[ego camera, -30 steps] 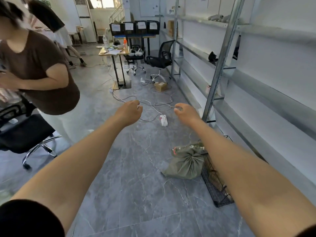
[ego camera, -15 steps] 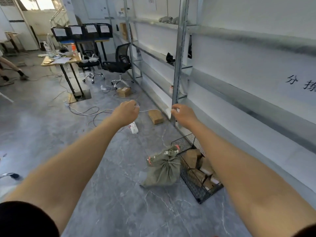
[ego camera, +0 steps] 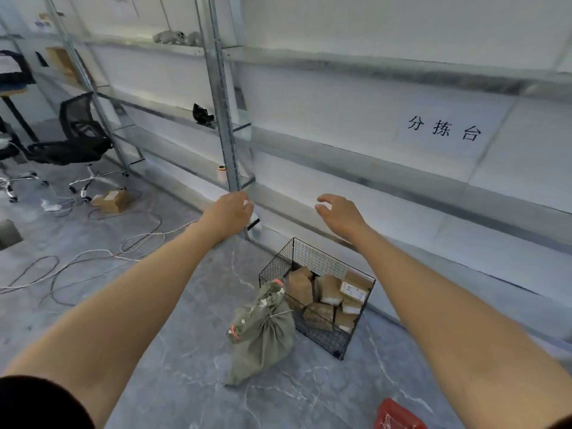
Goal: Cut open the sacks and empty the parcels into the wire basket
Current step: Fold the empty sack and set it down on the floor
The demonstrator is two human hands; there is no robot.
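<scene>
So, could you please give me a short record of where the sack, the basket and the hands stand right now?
wire basket: on the floor by the shelving, holds cardboard parcels
sack: green-grey, tied shut, against the basket's near side
left hand: raised, fingers curled, contents unclear
right hand: raised, loosely curled, holds nothing
cutting tool: none in view
also: red item at the bottom edge
</scene>
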